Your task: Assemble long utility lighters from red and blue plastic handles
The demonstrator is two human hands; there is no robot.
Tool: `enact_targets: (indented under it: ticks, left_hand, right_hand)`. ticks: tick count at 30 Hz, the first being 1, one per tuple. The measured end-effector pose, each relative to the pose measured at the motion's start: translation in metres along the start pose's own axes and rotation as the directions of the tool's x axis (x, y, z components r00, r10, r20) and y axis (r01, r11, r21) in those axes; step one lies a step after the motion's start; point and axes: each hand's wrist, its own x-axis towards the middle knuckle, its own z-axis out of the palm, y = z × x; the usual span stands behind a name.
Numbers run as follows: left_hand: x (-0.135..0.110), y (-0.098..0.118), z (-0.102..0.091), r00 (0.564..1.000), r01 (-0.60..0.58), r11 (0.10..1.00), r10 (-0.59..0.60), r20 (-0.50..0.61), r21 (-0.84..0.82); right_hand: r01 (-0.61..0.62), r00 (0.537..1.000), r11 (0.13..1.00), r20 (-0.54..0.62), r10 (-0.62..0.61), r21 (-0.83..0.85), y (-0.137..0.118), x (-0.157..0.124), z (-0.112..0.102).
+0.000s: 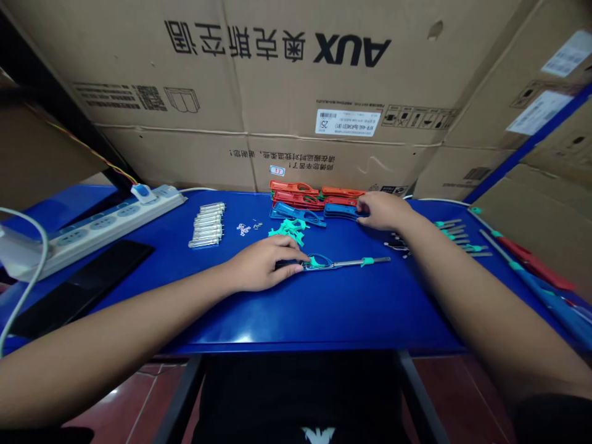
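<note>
My left hand [263,263] rests on the blue table [296,308], fingers closed on the handle end of a partly built lighter [345,263] with a blue shell, a green trigger and a long metal tube. My right hand [383,211] reaches to the back, its fingers pinching a blue handle shell [342,211] in a stack of blue and orange shells [300,196]. A small heap of green plastic triggers [289,230] lies just beyond my left hand.
Clear tubes [207,226] lie in a row at left, tiny white parts [245,229] beside them. A power strip [99,223] and a black phone [81,285] sit far left. Metal tubes with green collars [457,237] and finished lighters [541,268] lie right. Cardboard boxes [296,92] stand behind.
</note>
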Motion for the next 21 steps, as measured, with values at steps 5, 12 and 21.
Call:
enact_targets:
  ticks: [5, 12, 21]
  left_hand:
    - [-0.001, 0.002, -0.011, 0.989, 0.046, 0.999, -0.046, -0.142, -0.002]
    - [-0.003, 0.002, -0.023, 0.914, 0.104, 0.994, -0.083, -0.397, 0.032]
    - [-0.004, 0.003, -0.018, 0.944, 0.102, 0.988, -0.061, -0.324, 0.113]
  right_hand:
    - [0.064, 0.998, 0.995, -0.002, -0.064, 0.081, 0.013, 0.004, 0.012]
    - [0.106, 0.98, 0.951, -0.193, -0.051, 0.289, 0.018, -0.003, 0.01]
    - [0.179, 0.932, 0.944, -0.357, -0.072, 0.278, 0.004, -0.018, 0.001]
